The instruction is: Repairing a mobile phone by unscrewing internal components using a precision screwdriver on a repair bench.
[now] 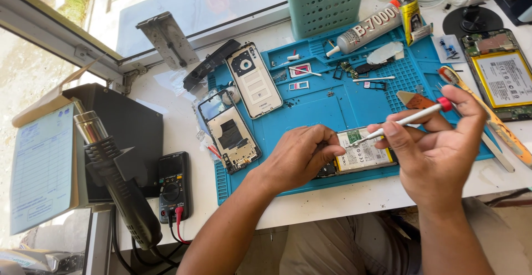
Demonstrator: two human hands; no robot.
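1. The opened phone with its white-labelled battery showing (363, 154) lies near the front edge of the blue silicone repair mat (332, 108), between the two hands.
2. Far left on the white surface (177, 125), a black hot-air gun with a metal nozzle (119, 186) rests against a black box, and a black multimeter with red and black leads (172, 185) lies just beside it.
3. On the mat's left part lie a phone frame with a bare inner plate (231, 132) and a white back cover with a round camera opening (254, 80) (side by side, both tilted).
4. The left hand (299, 156) presses down on the opened phone's left end, fingers curled over it; this grip holds the phone steady against the mat.
5. The right hand (438, 144) pinches a slim white screwdriver with a red cap (404, 121) between thumb and fingers, its tip touching the top edge of the battery.
6. Behind, a grey glue tube (366, 29) lies below a green perforated basket (324, 3).
7. Far right, another opened device with a yellow-edged battery (501, 75) rests on the surface.
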